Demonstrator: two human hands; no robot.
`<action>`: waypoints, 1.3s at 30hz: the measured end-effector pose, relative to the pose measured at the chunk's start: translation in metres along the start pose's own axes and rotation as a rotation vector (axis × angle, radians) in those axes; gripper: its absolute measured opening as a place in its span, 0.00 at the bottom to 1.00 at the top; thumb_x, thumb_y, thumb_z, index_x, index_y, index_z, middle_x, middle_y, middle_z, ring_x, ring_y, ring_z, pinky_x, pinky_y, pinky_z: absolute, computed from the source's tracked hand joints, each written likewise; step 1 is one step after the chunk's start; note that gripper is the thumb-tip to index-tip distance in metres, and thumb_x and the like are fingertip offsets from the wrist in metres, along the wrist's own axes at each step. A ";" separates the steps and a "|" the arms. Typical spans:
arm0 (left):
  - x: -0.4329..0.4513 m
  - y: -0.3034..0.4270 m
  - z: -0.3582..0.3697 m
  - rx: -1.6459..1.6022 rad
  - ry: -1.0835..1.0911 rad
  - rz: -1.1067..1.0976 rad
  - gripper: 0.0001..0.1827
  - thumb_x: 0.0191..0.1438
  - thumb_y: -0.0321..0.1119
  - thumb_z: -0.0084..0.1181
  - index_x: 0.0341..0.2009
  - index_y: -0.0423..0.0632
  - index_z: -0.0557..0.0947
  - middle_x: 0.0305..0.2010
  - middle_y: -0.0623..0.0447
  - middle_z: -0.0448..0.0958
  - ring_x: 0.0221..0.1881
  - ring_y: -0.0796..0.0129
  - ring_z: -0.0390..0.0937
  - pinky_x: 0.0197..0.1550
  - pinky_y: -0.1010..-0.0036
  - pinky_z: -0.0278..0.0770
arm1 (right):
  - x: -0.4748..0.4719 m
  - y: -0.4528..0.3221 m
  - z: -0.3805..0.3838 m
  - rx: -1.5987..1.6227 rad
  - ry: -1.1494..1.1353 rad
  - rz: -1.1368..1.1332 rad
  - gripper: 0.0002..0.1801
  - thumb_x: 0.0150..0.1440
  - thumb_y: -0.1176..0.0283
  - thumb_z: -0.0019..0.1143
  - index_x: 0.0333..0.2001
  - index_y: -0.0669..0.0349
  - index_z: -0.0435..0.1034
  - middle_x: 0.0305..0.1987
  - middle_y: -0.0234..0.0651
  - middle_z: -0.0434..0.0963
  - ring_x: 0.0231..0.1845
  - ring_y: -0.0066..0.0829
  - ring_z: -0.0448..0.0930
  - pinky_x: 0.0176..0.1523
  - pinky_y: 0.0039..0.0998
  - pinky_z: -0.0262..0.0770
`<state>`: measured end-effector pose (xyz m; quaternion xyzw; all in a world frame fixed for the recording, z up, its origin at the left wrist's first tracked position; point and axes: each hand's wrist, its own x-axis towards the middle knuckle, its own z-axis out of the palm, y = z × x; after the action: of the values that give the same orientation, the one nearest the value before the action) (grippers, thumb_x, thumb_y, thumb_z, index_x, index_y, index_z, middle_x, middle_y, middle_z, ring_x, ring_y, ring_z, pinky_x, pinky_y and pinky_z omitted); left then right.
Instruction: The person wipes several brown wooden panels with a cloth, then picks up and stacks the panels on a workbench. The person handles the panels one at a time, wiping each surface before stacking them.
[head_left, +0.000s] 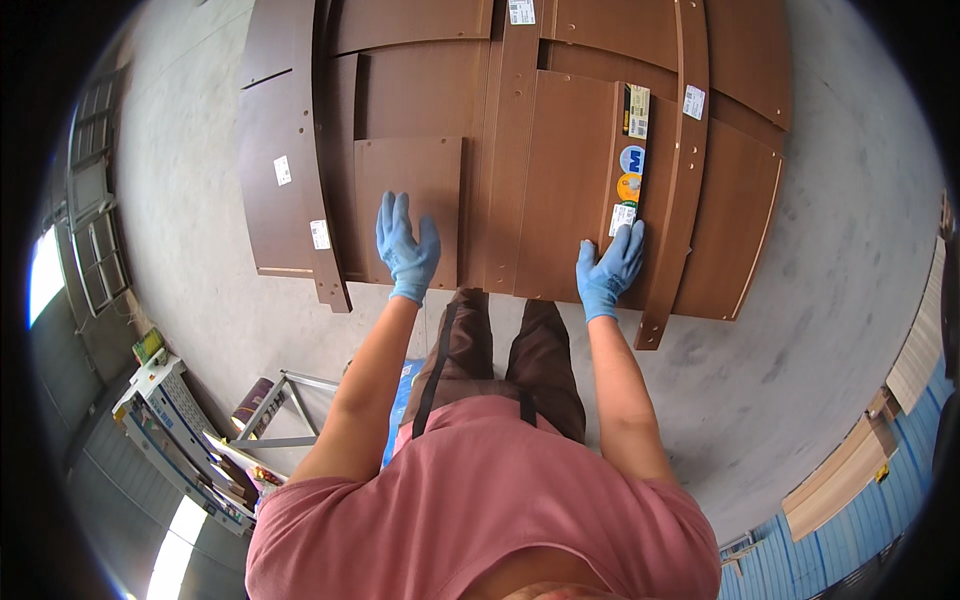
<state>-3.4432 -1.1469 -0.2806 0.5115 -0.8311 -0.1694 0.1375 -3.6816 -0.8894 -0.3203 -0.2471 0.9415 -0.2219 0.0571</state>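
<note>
Brown drilled furniture panels lie overlapped in a broad pile in front of me. My left hand (409, 247), in a light blue work glove, is over a smaller brown panel (409, 169) with fingers spread; whether it touches is unclear. My gloved right hand (611, 266) rests with fingers apart at the near end of a narrow brown strip (614, 142) bearing stickers and labels. A long brown rail (679, 195) with holes lies right of that hand. Another labelled rail (315, 165) runs along the left of the pile. Neither hand grips anything.
Grey concrete floor (832, 225) surrounds the pile. At the left stand a metal rack (94, 217), a white cabinet-like unit (176, 420) and a grey metal frame (300, 405). Light wooden boards (840, 476) lean by a blue corrugated wall (847, 532) at lower right.
</note>
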 end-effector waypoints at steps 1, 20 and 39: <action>-0.009 -0.003 -0.002 0.066 -0.021 0.044 0.39 0.59 0.43 0.67 0.73 0.42 0.74 0.77 0.30 0.68 0.77 0.33 0.65 0.77 0.46 0.63 | 0.000 0.000 0.000 -0.011 0.009 -0.015 0.46 0.53 0.59 0.74 0.71 0.67 0.63 0.81 0.61 0.61 0.77 0.65 0.66 0.75 0.59 0.64; 0.027 -0.188 -0.054 0.423 0.069 -0.301 0.45 0.57 0.48 0.70 0.72 0.37 0.69 0.69 0.32 0.75 0.70 0.36 0.72 0.71 0.49 0.71 | -0.001 -0.006 0.000 -0.090 -0.005 -0.026 0.44 0.56 0.62 0.71 0.72 0.66 0.61 0.80 0.63 0.61 0.78 0.65 0.65 0.76 0.58 0.63; 0.034 -0.182 -0.069 0.366 0.063 -0.299 0.42 0.55 0.52 0.72 0.67 0.40 0.76 0.69 0.33 0.76 0.71 0.37 0.71 0.73 0.48 0.70 | 0.006 -0.002 0.007 0.028 0.016 0.144 0.43 0.54 0.68 0.71 0.72 0.66 0.63 0.76 0.61 0.68 0.74 0.63 0.70 0.75 0.55 0.68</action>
<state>-3.2836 -1.2637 -0.2930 0.6502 -0.7584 -0.0183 0.0415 -3.6842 -0.8968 -0.3253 -0.1761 0.9541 -0.2325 0.0687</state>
